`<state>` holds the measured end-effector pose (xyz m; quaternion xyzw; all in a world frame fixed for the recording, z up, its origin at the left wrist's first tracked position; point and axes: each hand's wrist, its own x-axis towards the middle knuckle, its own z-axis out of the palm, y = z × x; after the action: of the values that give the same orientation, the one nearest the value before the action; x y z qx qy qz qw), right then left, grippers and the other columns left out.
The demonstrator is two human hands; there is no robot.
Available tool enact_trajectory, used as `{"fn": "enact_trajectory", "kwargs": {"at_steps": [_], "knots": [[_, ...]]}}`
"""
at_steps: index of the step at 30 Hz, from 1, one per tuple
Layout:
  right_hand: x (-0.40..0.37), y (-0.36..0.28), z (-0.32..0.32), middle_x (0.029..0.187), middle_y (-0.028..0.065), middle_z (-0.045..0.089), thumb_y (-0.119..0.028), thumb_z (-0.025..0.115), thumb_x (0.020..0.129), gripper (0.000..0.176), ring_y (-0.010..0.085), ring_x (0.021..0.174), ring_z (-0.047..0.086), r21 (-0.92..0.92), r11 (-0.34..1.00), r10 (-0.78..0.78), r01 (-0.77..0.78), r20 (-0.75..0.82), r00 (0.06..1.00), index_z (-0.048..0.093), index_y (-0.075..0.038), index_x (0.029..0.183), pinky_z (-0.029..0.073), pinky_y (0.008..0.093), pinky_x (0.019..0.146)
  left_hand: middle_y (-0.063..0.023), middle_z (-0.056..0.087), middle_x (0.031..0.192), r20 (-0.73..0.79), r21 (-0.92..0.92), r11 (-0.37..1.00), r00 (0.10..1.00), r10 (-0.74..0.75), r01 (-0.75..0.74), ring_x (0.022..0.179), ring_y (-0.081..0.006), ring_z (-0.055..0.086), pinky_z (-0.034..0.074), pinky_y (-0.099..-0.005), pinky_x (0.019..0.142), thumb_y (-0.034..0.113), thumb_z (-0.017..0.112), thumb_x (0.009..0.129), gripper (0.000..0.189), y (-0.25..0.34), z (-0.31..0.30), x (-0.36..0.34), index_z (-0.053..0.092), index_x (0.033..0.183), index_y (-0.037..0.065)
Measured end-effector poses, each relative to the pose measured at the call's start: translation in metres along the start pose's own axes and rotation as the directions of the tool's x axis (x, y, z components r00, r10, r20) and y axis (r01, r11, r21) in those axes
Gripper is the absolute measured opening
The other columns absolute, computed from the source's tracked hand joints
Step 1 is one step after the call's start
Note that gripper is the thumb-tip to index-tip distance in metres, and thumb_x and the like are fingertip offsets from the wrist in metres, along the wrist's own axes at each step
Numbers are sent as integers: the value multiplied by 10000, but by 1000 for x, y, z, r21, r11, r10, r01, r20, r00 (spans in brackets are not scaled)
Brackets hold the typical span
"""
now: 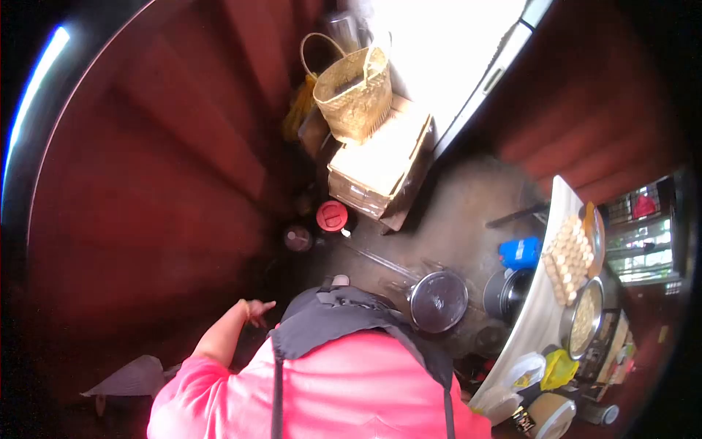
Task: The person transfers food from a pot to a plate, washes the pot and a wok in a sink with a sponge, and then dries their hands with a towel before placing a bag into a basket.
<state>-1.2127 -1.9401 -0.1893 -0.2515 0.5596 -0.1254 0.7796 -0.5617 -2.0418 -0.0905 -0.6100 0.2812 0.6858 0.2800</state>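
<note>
My left hand (257,311) hangs in the air beside my black apron (340,318). At least one finger is stretched out, and nothing shows in it. Of my right arm and right hand nothing can be made out; my body and the apron fill that side. Nearest in front of my feet on the floor are a red-lidded container (333,216) and a dark round container (297,238). To the right of the apron sits a round pot with a dark top (439,301).
A woven basket (355,95) rests on a cardboard box (376,164) ahead, near a bright doorway. On the right, a white-covered table (537,307) carries a tray of eggs (569,257), a metal bowl (585,318) and a yellow bag (560,369). A blue container (519,253) is beside it.
</note>
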Motion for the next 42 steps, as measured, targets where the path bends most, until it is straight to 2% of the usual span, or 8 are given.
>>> {"fn": "enact_trajectory", "kwargs": {"at_steps": [7,8,10,15,22,39,40,42], "knots": [[4,-230,74,961,57,590,-181,515,814,248,182,870,549,9,971,240,-240,-13,971,568,-18,993,454,348,780,-111,552,1123,118,-935,353,921,372,-23,982,-222,537,427,-363,843,593,413,810,656,34,57,-70,501,1154,41],[51,-231,37,843,53,613,-182,522,796,199,149,708,577,-688,725,48,-34,1,999,582,-40,923,490,332,621,-111,552,1123,121,-939,344,920,374,-17,982,-222,537,427,-363,843,593,413,810,656,36,57,-71,501,1154,41],[53,-338,43,658,37,587,-135,514,772,101,137,538,549,-141,986,62,-85,-164,985,583,-61,773,446,261,463,-106,593,1028,145,-948,311,961,235,67,888,-207,566,453,-347,777,518,493,812,553,41,54,-74,549,1088,43],[155,-507,-20,633,13,544,-73,483,787,102,75,546,503,-460,630,-764,626,-218,607,551,-44,857,399,207,478,-43,611,750,-602,-687,532,798,-34,-496,709,-136,552,448,-300,663,358,621,781,365,37,23,-4,593,903,16],[118,-758,134,951,122,557,-85,578,801,300,166,830,553,-834,176,-946,522,3,324,501,0,1078,461,278,721,-95,598,886,-694,-718,214,705,-143,-663,789,-153,580,468,-260,711,264,574,826,344,113,-6,-36,536,1030,-11],[207,-858,178,1096,149,457,77,528,761,355,213,903,550,-743,-119,-974,659,216,68,483,29,1110,476,271,689,-55,616,811,-398,-641,766,872,-287,-41,744,-167,589,474,-290,621,172,657,722,201,109,164,44,609,890,72],[213,-858,176,1096,149,457,77,528,761,355,213,903,550,-742,-113,-973,661,217,76,483,29,1110,476,271,689,-71,610,787,-406,-911,142,901,-151,-386,696,-187,604,492,-299,576,73,667,687,298,141,103,-32,564,965,42],[222,-858,174,1098,149,449,78,528,759,354,210,891,551,-752,-90,-973,653,206,102,486,27,1107,476,272,686,-77,605,778,-386,-916,156,918,-95,-369,675,-186,601,495,-298,564,49,672,679,328,152,55,-57,544,981,24]]}}
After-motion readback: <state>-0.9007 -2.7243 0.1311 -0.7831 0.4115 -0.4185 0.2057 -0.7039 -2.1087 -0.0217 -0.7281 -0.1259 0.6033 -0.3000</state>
